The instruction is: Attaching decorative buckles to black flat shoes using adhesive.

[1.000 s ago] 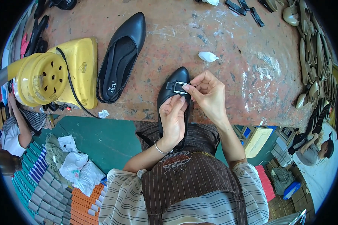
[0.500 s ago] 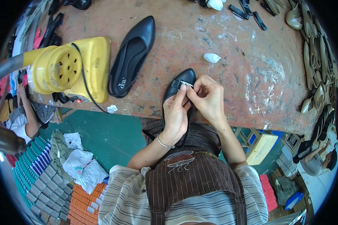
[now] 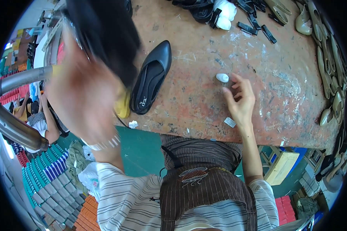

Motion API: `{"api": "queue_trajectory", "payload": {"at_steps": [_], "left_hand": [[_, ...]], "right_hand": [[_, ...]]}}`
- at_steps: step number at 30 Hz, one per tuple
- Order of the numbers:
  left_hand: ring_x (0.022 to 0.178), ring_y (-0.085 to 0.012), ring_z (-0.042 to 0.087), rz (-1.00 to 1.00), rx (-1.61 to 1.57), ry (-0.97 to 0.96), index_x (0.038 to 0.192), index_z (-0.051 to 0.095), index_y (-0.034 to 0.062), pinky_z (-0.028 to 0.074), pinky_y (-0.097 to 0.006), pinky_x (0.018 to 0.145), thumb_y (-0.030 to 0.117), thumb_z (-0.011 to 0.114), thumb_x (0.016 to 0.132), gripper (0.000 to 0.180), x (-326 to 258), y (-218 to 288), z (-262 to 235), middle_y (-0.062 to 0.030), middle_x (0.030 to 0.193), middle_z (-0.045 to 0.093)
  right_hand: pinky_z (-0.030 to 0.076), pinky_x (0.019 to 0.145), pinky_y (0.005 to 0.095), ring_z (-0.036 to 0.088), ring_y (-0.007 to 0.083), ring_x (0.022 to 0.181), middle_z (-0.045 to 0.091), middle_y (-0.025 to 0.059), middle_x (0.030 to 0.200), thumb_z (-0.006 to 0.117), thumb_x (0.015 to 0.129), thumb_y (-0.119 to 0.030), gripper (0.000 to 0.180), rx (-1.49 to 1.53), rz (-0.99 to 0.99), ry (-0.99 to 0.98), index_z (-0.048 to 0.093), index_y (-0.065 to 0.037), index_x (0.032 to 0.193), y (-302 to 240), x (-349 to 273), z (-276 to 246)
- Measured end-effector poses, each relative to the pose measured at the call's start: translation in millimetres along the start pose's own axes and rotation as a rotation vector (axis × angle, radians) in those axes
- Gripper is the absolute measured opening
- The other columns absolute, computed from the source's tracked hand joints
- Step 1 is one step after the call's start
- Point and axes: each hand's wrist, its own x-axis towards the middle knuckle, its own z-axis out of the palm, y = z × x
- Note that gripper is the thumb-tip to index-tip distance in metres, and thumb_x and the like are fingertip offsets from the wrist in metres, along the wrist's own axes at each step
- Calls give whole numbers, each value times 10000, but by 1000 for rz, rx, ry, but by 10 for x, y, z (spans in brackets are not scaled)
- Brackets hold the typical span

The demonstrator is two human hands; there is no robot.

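1. Reaching is best kept short – the right hand (image 3: 241, 102) hovers empty, fingers spread, beside a small white bottle (image 3: 222, 77) on the workbench (image 3: 289, 88).
2. A black shoe (image 3: 104, 34) is raised near the camera, blurred, by the left hand (image 3: 83, 96) – grasp not discernible.
3. Fingertips nearly touch the bottle.

On the worn, paint-stained wooden workbench (image 3: 281, 96), a black flat slip-on shoe (image 3: 150, 82) lies left of the small white plastic bottle (image 3: 222, 77). The right hand (image 3: 241, 102) rests just beside that bottle, with a small white label (image 3: 230, 122) near it at the bench's front. The left hand (image 3: 83, 90) is raised left, before the shoe.
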Motion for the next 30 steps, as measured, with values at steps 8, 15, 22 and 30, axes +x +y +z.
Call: {"api": "queue_trajectory", "payload": {"at_steps": [8, 15, 22, 30], "left_hand": [[1102, -216, 509, 448, 750, 636, 1133, 490, -73, 470, -309, 885, 108, 552, 922, 285, 1287, 711, -508, -159, 1238, 509], [681, -374, 620, -521, 2389, -65, 1261, 468, 12, 489, -440, 612, 218, 701, 799, 557, -430, -793, -1022, -210, 718, 601], [620, -431, 599, -508, 1879, -204, 1383, 307, -71, 498, -484, 631, 13, 553, 763, 673, -1248, -1505, -693, -286, 686, 576], [1100, -232, 502, -272, 957, 336, 1413, 280, -45, 448, -334, 922, 23, 586, 877, 621, -1443, -2057, -707, -158, 1191, 475]], "right_hand": [[493, 673, 309, 591, 206, 780, 622, 69, 932, 779, 698, -124, 361, -77, -25, -6, 645, -69, 1029, -42, 93, 207], [473, 605, 251, 585, 149, 722, 657, 56, 904, 732, 764, -68, 146, 140, -21, 7, 666, -36, 891, -22, 45, 115], [482, 616, 231, 623, 106, 784, 681, 72, 961, 701, 786, -17, 105, 442, 34, -8, 652, -13, 879, -16, -245, -48], [503, 667, 270, 638, 146, 761, 696, 79, 890, 728, 750, -32, 217, 182, -70, -221, 679, -15, 961, 15, -485, -239]]}}
